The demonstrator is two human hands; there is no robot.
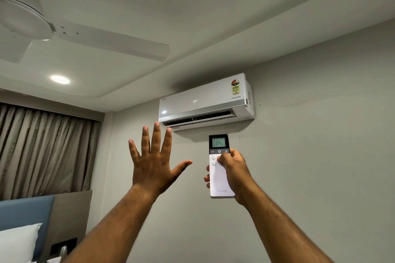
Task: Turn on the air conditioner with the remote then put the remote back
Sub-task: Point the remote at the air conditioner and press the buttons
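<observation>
Remote (pixel 220 168) in R hand (pixel 234 172), AC (pixel 205 102) display 24, L hand (pixel 152 162) spread.

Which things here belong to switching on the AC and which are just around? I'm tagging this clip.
Part of the job:
air conditioner, display showing 24
remote, held in the right hand
left hand, raised open toward the unit, holding nothing

Just around:
ceiling fan
ceiling light
curtain
bed headboard
pillow
</observation>
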